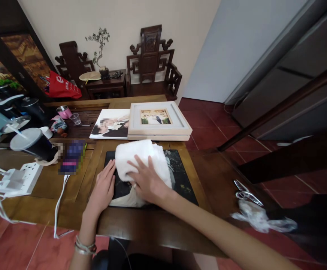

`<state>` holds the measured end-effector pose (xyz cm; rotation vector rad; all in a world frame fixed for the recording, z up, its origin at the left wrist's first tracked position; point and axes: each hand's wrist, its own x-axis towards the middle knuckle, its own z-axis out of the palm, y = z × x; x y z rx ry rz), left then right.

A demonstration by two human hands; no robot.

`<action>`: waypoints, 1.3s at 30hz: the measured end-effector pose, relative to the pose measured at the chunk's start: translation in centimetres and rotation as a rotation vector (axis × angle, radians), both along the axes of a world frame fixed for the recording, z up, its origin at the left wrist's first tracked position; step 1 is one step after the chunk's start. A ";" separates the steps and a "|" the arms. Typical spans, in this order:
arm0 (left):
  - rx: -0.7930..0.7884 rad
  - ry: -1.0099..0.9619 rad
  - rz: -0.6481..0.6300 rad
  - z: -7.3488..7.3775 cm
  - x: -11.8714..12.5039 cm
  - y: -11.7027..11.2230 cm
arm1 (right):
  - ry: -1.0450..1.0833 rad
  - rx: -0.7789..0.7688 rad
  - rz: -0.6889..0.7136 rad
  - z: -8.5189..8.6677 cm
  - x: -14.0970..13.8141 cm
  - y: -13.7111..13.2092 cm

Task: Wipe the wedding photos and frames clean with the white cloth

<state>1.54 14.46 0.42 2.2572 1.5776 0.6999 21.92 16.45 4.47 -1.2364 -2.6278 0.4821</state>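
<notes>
A folded white towel [141,157] lies on a dark photo panel [184,183] near the table's front edge. My right hand [149,183] holds the towel against the panel, its fingers spread over the cloth and the thumb by the towel's lower edge. Part of a pale figure in the panel's picture shows below and to the right of the towel. My left hand [107,183] rests flat on the panel's left edge, fingers stretched out, with nothing in it. The towel and my right forearm hide much of the panel.
Behind the panel sit stacked light wooden picture frames [177,122] and a loose photo print [111,127]. To the left are a phone [72,157] on a cable, a lidded cup [35,144] and a power strip [25,178]. Scissors [247,193] lie at the right beside a crumpled plastic bag [256,215].
</notes>
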 end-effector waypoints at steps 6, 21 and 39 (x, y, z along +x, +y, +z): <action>-0.036 0.022 -0.014 0.2 0.0 0.1 | 0.067 -0.118 0.155 -0.6 2.4 -8.8; 0.003 -0.248 -0.018 1.5 -0.1 -0.5 | -0.070 -0.024 -0.062 0.4 0.1 -0.1; -0.036 0.031 0.030 0.1 0.6 0.0 | 0.121 -0.021 -0.055 -0.4 5.1 -2.0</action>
